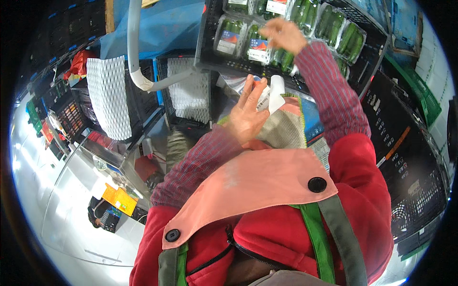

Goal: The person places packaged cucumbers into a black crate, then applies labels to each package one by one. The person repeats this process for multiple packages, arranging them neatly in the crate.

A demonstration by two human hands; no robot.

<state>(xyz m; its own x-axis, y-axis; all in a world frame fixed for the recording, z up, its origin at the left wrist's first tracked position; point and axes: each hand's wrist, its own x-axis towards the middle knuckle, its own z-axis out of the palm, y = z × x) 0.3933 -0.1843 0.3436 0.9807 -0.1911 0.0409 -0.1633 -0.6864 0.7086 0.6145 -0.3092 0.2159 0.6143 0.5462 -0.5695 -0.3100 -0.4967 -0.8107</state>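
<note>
The right hand (287,37) bends its fingers over cucumber packs (256,44) in the far black crate (209,38). The nearer left hand (248,115) spreads two fingers by white paper (276,90) (can't tell if either hand pinches). Packs look light, firm, maybe slippery: best held by the sides.

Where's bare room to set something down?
Mostly bare white floor shows between the distant co-worker and the red left sleeve. Crowded: the black crate, filled with cucumber packs below the right hand; white paper beside the left hand.

Cucumber packs (257,47) lie in a crate (208,38), right hand (286,36) over them, left hand (248,115) before it
</note>
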